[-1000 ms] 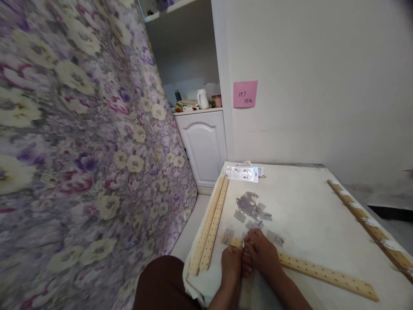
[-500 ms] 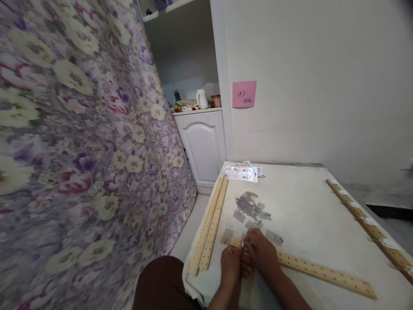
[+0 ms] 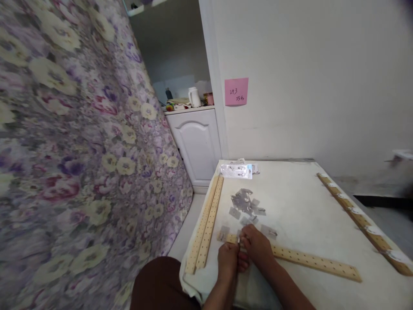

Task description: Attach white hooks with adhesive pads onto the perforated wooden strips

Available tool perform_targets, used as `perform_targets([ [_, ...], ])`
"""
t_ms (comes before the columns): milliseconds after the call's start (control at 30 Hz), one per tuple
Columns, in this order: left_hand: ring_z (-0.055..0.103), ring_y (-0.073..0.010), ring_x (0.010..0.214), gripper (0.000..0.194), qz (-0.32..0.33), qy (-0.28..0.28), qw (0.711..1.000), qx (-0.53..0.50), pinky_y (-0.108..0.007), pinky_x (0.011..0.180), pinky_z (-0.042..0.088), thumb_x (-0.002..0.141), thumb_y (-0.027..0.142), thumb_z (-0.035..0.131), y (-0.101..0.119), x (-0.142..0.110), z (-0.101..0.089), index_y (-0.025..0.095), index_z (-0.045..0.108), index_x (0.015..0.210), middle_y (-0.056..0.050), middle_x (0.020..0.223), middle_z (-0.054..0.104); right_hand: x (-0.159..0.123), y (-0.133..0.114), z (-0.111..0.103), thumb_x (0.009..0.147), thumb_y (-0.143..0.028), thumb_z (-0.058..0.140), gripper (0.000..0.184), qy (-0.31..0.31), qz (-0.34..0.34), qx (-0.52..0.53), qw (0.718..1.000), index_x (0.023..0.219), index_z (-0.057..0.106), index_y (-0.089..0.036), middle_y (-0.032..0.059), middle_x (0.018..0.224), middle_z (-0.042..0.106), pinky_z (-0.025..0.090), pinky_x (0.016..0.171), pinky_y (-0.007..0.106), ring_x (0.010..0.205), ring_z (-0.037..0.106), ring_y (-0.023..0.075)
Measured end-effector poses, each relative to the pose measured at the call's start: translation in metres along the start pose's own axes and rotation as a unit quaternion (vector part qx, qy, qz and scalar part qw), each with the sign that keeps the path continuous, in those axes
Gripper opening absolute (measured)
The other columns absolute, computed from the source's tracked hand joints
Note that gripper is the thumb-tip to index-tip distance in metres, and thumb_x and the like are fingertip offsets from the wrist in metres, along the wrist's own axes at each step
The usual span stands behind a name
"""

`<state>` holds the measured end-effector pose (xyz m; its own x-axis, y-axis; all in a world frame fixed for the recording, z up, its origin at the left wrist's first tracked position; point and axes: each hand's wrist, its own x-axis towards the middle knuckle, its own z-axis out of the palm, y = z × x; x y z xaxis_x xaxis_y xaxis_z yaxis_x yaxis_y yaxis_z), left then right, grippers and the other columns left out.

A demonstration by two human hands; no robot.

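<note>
A small shiny metal piece (image 3: 238,241), too little of it showing to name closer, sits between the fingertips of the left hand (image 3: 227,260) and the right hand (image 3: 257,244), both clenched around it. Directly behind and partly hidden by them, a perforated wooden strip (image 3: 316,259) lies crosswise on the bench (image 3: 287,193), jutting out on either side. Both forearms reach in from the near edge, the right slanting leftward, so the curled fingers meet.
</note>
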<state>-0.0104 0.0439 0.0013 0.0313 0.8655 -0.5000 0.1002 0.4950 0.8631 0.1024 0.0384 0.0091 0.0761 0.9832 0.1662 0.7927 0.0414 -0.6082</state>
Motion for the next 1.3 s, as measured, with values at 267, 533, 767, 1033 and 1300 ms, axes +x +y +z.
perform_targets([
  [267,0.053,-0.0119,0.035,0.024,0.016,-0.006,1.0,-0.023,-0.023,0.039,0.038,0.081,0.032,0.044,-0.004,-0.001,-0.002,0.018,0.049,0.062,-0.003,0.051,0.064,-0.006,0.011,0.007,0.081,-0.017,0.042,0.021,0.07,-0.057,0.09,0.992,0.094,0.058,-0.021,0.0045,0.099,0.062,0.045,0.078,0.026,0.089,0.059,0.0158],
  [533,0.052,-0.0098,0.033,0.022,0.023,-0.003,0.999,-0.029,-0.02,0.035,0.035,0.079,0.032,0.047,-0.003,-0.002,-0.001,0.018,0.047,0.062,-0.002,0.048,0.063,-0.002,0.013,0.003,0.079,-0.02,0.046,0.017,0.064,-0.034,0.105,0.992,0.084,0.063,-0.022,0.0034,0.09,0.062,0.045,0.077,0.027,0.084,0.061,0.017],
  [767,0.052,-0.0102,0.032,0.021,0.025,-0.001,1.0,-0.014,-0.019,0.033,0.034,0.079,0.031,0.047,-0.004,0.0,-0.001,0.018,0.048,0.062,-0.001,0.047,0.062,-0.001,0.002,-0.001,0.084,-0.025,0.044,0.019,0.026,-0.009,0.029,0.999,0.079,0.062,-0.024,-0.0009,0.089,0.061,0.04,0.067,0.022,0.077,0.06,0.0122],
  [1033,0.054,-0.0122,0.032,0.027,0.034,-0.003,0.999,0.004,-0.02,0.032,0.035,0.076,0.038,0.05,-0.004,-0.001,-0.001,0.018,0.05,0.058,-0.003,0.045,0.063,-0.002,0.003,0.001,0.086,-0.025,0.042,0.019,0.014,-0.007,-0.004,1.0,0.079,0.059,-0.024,-0.0009,0.092,0.059,0.037,0.063,0.021,0.075,0.059,0.0103],
  [1300,0.053,-0.0114,0.032,0.022,0.054,0.005,0.998,-0.016,-0.02,0.033,0.035,0.075,0.036,0.049,-0.005,-0.002,-0.002,0.019,0.046,0.061,-0.002,0.047,0.063,-0.003,0.001,-0.007,0.082,-0.021,0.044,0.018,0.017,-0.025,0.058,0.998,0.088,0.06,-0.024,0.0016,0.095,0.062,0.043,0.074,0.025,0.084,0.06,0.0148],
])
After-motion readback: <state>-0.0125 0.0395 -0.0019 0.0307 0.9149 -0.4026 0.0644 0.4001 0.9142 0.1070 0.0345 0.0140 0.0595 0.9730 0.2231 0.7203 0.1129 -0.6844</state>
